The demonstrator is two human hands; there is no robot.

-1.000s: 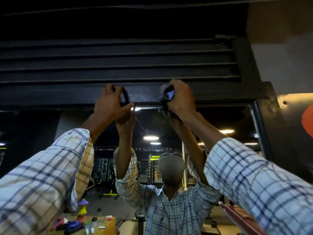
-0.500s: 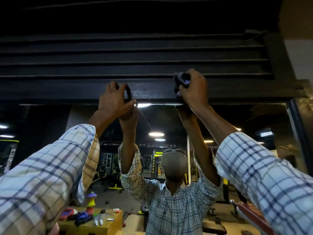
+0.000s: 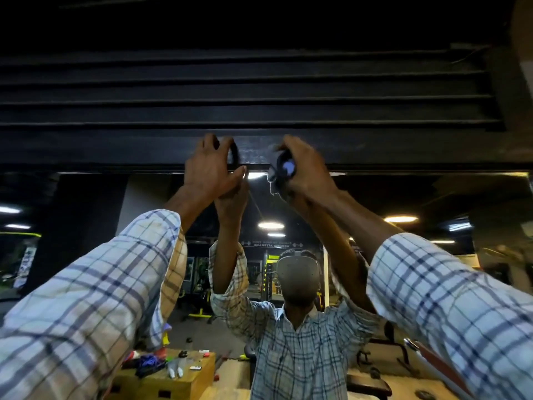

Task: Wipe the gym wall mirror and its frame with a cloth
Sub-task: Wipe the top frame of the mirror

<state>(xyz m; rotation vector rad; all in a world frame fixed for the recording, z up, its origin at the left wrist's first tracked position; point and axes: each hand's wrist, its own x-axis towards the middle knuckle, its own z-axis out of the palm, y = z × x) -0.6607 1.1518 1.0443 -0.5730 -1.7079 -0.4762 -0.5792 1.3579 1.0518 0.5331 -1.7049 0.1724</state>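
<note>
Black top frame point(image 3: 375, 145) runs just above the mirror point(image 3: 418, 203). My right hand point(image 3: 308, 171) grips the bunched dark cloth point(image 3: 284, 167) against its lower edge. My left hand point(image 3: 209, 168) braces beside it, and I cannot tell whether it holds anything. I'd flatten the cloth and sweep sideways in overlapping passes.

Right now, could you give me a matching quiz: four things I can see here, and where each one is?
1 cloth
2 left hand
3 wooden box
4 round lamp

a reflected low in the mirror
b on the frame's top bar
c glowing, reflected mid-mirror
d bunched in the right hand

Pairs: 1-d, 2-b, 3-a, 4-c
</note>
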